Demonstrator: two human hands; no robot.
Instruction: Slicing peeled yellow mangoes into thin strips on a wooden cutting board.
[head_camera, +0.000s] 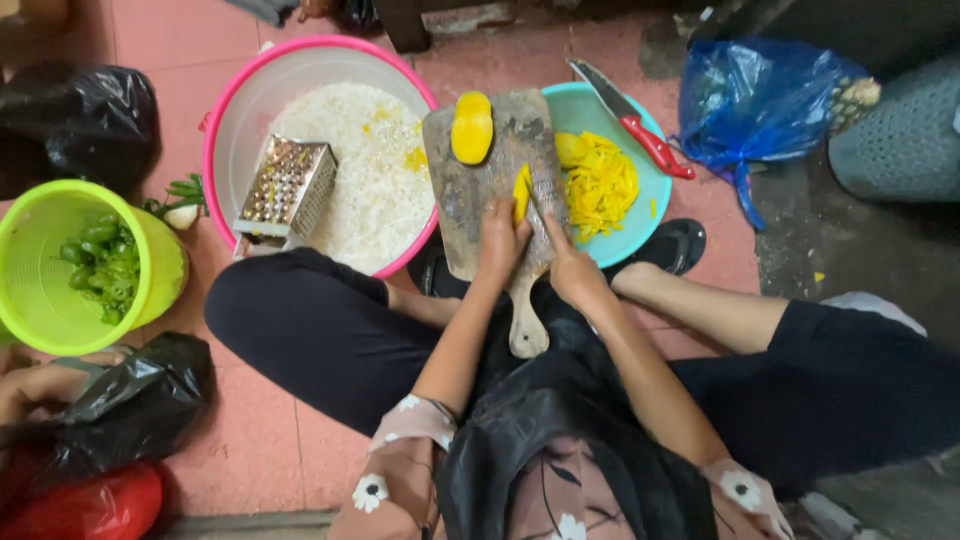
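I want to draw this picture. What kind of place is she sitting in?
Probably a home cooking spot on a tiled floor. A wooden cutting board with yellow fruit, a metal grater in a pink basin, and a red-handled knife show it.

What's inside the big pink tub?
The pink tub holds a heap of white shredded food with a few yellow bits, and a metal box grater lies on it. The wooden cutting board covers part of the rim. Whatever is beneath the heap is hidden.
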